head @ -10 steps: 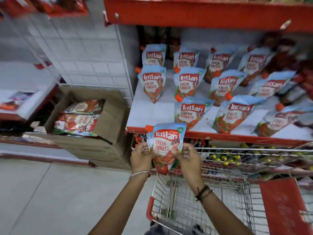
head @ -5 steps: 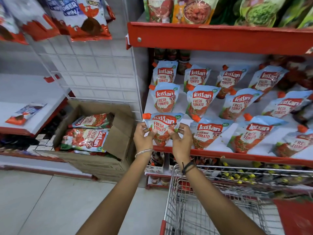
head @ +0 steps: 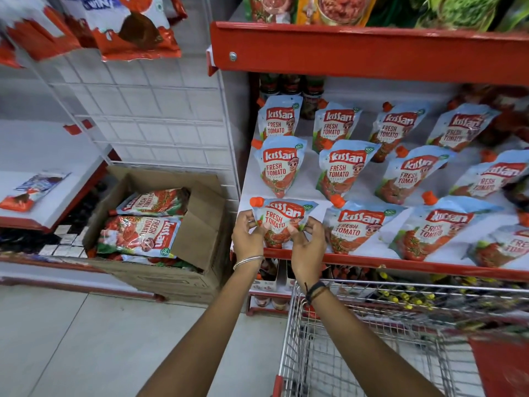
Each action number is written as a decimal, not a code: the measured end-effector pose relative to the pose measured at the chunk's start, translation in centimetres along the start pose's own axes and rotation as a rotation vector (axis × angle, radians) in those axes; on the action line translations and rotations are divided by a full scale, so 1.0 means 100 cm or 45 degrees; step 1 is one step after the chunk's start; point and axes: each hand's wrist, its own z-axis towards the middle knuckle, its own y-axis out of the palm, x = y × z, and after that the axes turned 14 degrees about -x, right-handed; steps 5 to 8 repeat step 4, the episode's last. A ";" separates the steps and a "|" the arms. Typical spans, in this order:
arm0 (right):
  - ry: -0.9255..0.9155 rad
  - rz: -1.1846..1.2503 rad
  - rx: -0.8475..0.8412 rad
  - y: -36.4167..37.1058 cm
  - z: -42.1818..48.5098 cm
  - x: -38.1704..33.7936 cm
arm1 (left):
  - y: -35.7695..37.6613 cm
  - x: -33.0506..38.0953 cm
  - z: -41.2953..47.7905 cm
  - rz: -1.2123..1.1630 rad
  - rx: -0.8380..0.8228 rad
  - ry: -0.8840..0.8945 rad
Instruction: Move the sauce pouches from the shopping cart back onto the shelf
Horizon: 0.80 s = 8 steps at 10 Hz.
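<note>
A blue and red tomato sauce pouch (head: 282, 217) with an orange cap lies on the front left corner of the white shelf (head: 309, 190). My left hand (head: 247, 237) grips its left edge and my right hand (head: 307, 243) grips its right edge. Several matching pouches (head: 347, 167) lie in rows behind and to the right of it. The wire shopping cart (head: 372, 345) stands below the shelf at the lower right; I see no pouches in its visible part.
The shelf has a red front lip (head: 400, 263). A red upper shelf (head: 357, 51) hangs above the pouches. An open cardboard box (head: 197, 224) with larger sauce packs sits on the floor to the left. A white wire grid panel (head: 143, 110) stands behind the box.
Both hands lifted the pouch up out of the cart area and laid it flat on the shelf's front left corner. The view tilted upward.
</note>
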 end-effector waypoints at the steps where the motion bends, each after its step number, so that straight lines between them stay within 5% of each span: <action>1: -0.002 -0.007 0.022 0.002 -0.003 -0.001 | 0.000 -0.001 -0.001 0.005 0.005 0.023; 4: 0.032 -0.045 -0.279 -0.022 -0.012 0.004 | 0.006 0.000 -0.026 0.204 -0.068 0.239; 8: 0.032 -0.045 -0.279 -0.022 -0.012 0.004 | 0.006 0.000 -0.026 0.204 -0.068 0.239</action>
